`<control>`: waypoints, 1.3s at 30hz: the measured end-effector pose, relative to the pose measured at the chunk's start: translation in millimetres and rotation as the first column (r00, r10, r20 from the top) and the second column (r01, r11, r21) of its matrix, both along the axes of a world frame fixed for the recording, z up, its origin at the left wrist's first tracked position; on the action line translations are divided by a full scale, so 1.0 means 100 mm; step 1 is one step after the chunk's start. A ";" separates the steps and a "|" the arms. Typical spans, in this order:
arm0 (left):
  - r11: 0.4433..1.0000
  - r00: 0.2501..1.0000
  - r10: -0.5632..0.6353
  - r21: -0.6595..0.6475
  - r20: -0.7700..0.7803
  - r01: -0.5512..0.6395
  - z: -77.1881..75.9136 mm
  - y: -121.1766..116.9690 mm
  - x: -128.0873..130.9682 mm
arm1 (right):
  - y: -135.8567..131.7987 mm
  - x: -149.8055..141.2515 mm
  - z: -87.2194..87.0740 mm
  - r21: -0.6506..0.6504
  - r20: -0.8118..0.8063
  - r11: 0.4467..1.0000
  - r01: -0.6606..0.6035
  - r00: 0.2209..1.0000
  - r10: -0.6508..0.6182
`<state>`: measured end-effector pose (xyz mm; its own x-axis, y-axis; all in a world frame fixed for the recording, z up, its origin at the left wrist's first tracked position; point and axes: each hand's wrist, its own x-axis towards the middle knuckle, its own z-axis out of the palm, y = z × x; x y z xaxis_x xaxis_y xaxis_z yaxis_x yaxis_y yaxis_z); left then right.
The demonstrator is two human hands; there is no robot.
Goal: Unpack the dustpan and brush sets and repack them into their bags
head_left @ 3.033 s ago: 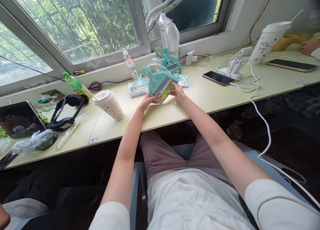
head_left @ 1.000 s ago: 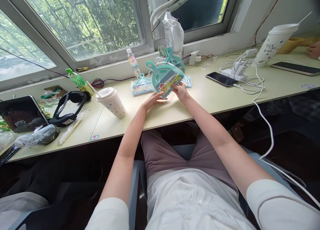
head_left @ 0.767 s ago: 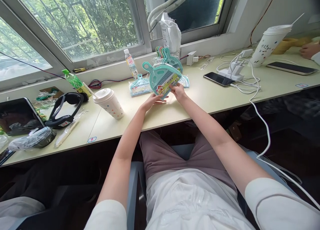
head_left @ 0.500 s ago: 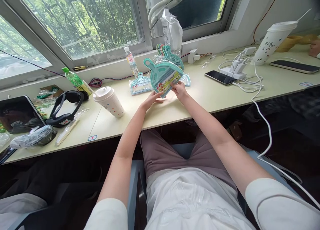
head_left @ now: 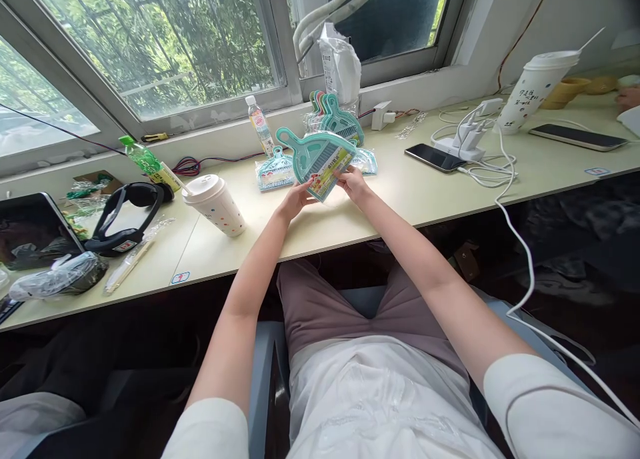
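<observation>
Between my hands is a small teal dustpan set (head_left: 315, 156) in clear wrapping, with a brush and a yellow label on its front. It is tilted, its looped handle pointing up and left. My left hand (head_left: 296, 200) is closed on the lower left edge. My right hand (head_left: 355, 183) pinches the lower right edge, with the thumb near the label. Just behind stand several more dustpans (head_left: 341, 120), teal ones in front and other colours at the back. On the left a packaged teal-and-white set (head_left: 276, 172) lies on the table, and another wrapped piece (head_left: 369, 163) shows at the right.
A lidded paper cup (head_left: 217, 206) stands left of my hands, near headphones (head_left: 123, 222) and a green bottle (head_left: 145, 158). Another bottle (head_left: 260, 124) and a white bag (head_left: 340, 66) are by the window. A phone (head_left: 434, 157), charger cables (head_left: 467, 146) and a tall cup (head_left: 535, 92) occupy the right.
The dustpan set has come slightly lower and left, and its label faces me more. My left hand has moved from beneath it to grip its lower left edge.
</observation>
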<state>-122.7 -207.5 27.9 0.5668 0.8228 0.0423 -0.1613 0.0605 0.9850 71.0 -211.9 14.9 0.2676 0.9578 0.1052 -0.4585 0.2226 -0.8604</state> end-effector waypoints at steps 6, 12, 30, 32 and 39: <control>0.978 0.971 -0.205 0.001 -0.119 0.207 -0.01 -0.06 0.06 | -0.01 0.01 0.00 0.024 -0.009 1.000 0.006 1.000 -0.005; 0.989 0.992 0.111 0.106 -0.065 -0.103 -0.08 0.09 0.06 | 0.01 0.03 -0.03 0.027 -0.021 1.000 -0.002 1.000 0.003; 0.978 0.971 0.153 0.168 -0.184 -0.122 -0.11 0.07 0.06 | -0.06 0.04 0.02 -0.131 0.031 0.991 -0.018 0.999 0.022; 0.977 0.972 0.146 0.179 -0.183 -0.113 -0.11 0.07 0.05 | -0.05 0.04 0.01 -0.124 0.020 0.992 -0.025 0.999 0.028; 0.982 0.981 0.133 0.151 -0.138 -0.112 -0.11 0.07 0.04 | -0.05 0.03 0.01 -0.115 -0.013 0.992 -0.056 0.998 0.055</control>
<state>-119.2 -200.4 17.0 0.4704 0.8781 0.0876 -0.0120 -0.0929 0.9956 73.5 -216.5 15.6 0.2142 0.9768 -0.0088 -0.4756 0.0964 -0.8744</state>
